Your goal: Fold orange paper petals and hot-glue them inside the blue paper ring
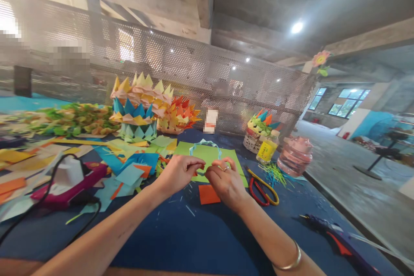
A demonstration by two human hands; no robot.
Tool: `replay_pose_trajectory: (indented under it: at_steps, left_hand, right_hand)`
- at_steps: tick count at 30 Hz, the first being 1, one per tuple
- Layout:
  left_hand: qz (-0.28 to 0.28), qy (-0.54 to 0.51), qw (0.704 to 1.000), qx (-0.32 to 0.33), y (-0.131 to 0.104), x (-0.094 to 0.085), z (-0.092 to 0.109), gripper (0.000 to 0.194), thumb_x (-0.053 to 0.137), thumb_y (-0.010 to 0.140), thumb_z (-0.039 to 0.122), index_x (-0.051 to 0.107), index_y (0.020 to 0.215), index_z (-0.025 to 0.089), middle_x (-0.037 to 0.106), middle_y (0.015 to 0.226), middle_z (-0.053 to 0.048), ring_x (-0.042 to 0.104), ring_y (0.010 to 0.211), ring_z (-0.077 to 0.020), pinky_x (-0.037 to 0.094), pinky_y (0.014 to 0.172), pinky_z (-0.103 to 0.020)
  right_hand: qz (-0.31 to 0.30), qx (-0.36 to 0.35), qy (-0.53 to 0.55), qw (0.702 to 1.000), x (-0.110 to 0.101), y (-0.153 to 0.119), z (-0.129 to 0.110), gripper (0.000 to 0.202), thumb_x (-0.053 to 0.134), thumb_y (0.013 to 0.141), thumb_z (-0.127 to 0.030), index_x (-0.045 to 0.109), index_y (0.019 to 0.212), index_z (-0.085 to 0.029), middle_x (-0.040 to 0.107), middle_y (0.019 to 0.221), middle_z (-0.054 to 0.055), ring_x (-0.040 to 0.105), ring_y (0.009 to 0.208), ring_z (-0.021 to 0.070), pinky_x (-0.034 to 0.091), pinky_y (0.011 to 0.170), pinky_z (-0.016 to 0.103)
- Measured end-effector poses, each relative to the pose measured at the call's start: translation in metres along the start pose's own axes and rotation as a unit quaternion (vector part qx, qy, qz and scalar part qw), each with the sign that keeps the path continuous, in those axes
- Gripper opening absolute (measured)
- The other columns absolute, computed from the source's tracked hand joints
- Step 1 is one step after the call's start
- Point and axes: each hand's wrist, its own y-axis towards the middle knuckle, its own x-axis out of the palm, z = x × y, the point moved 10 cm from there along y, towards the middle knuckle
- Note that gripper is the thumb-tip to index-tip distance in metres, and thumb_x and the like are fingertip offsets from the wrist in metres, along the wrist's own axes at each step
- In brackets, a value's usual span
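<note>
My left hand (pixel 179 174) is closed in a pinch, with a small orange paper piece (pixel 196 173) showing at its fingertips. Close beside it, my right hand (pixel 229 183) has its fingers closed on the near side of a light blue folded-paper ring (pixel 207 142). The ring's far arc rises behind both hands, over a green sheet (pixel 235 166) on the table. My fingers hide where the orange piece and the ring meet. An orange paper square (pixel 208 194) lies just below the hands.
Scissors (pixel 263 187) and a glue gun (pixel 336 235) lie to the right. A yellow-labelled bottle (pixel 268 150) and a pink jar (pixel 295 157) stand behind them. Folded-paper crowns (pixel 139 112), paper scraps (pixel 129 174) and a magenta power strip (pixel 69 185) with a black cable occupy the left.
</note>
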Motion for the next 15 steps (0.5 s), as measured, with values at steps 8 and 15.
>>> replay_pose_trajectory:
  at_steps: [8, 15]
  left_hand:
    - [-0.019, 0.059, 0.998, 0.0, -0.001, 0.004, 0.002, 0.026, 0.048, 0.082, 0.021, 0.073, 0.089, 0.024, 0.074, 0.086, 0.0, 0.068, 0.079, -0.0165, 0.049, 0.072, -0.024]
    - [-0.042, 0.095, 0.995, -0.003, -0.002, 0.009, -0.001, 0.025, 0.048, 0.083, 0.025, 0.073, 0.086, 0.024, 0.073, 0.088, -0.001, 0.067, 0.082, -0.0179, 0.046, 0.07, -0.023]
  right_hand:
    - [-0.01, 0.036, 0.031, 0.999, 0.005, 0.001, 0.005, 0.017, 0.045, 0.092, -0.014, 0.059, 0.084, -0.02, 0.065, 0.077, 0.002, 0.054, 0.096, 0.0174, 0.026, 0.091, 0.036]
    - [-0.022, 0.083, 0.089, 0.992, 0.015, -0.002, 0.014, 0.012, 0.052, 0.089, -0.02, 0.061, 0.082, -0.021, 0.066, 0.075, 0.002, 0.054, 0.095, 0.0183, 0.026, 0.089, 0.034]
